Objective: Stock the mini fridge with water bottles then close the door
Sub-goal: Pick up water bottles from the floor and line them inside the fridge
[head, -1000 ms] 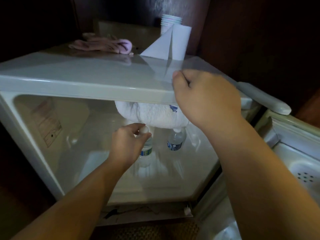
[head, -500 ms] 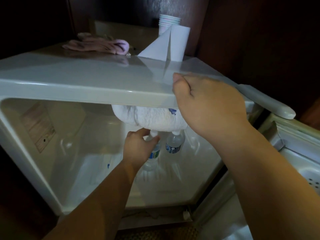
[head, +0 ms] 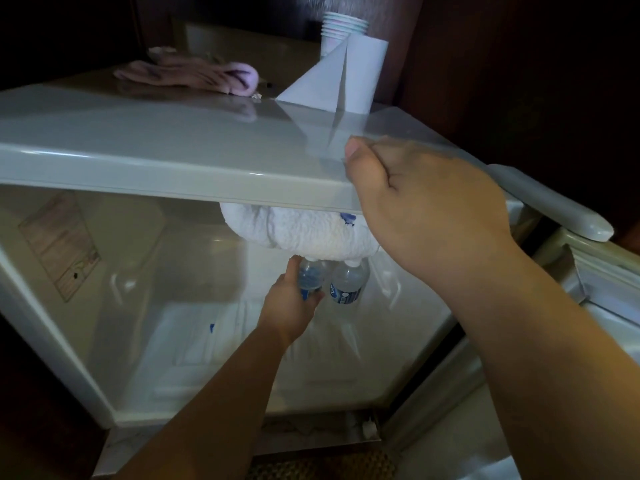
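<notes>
The right hand (head: pixel 429 216) rests nearest, curled in a loose fist over the front top edge of the mini fridge (head: pixel 166 168), holding nothing; its door (head: pixel 588 306) stands open at the right; deeper in, the left hand (head: pixel 289 304) is wrapped round a water bottle (head: pixel 310 277), setting it just beside a second bottle (head: pixel 346 284) at the back, under the frosted freezer box (head: pixel 304 230). Stocking seems to be the step in hand; next the hand must let go and withdraw without tipping either bottle.

Two clear bottles (head: pixel 332 282) upright, touching, deep inside open fridge (head: pixel 173 161).
</notes>
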The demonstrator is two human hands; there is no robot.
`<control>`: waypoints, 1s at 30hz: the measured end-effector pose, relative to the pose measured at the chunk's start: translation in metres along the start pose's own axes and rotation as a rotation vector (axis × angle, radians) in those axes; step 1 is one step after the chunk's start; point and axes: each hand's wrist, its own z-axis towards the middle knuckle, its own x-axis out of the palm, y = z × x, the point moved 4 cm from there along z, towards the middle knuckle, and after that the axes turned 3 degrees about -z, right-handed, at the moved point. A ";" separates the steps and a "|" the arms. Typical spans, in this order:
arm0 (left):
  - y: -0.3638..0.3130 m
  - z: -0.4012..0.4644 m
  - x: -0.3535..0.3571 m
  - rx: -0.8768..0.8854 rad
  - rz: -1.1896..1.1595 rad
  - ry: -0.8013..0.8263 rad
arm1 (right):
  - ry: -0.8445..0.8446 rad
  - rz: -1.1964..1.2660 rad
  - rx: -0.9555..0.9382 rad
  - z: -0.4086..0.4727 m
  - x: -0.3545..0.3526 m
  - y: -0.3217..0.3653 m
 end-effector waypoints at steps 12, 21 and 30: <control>0.003 0.001 0.012 -0.041 -0.049 -0.022 | -0.005 -0.021 0.012 -0.001 -0.004 0.003; 0.004 -0.087 -0.060 -0.116 0.130 0.104 | -0.343 0.127 0.047 -0.025 -0.009 0.015; -0.032 -0.271 -0.262 -0.264 0.069 -0.167 | -0.140 0.860 -0.595 -0.131 0.079 0.169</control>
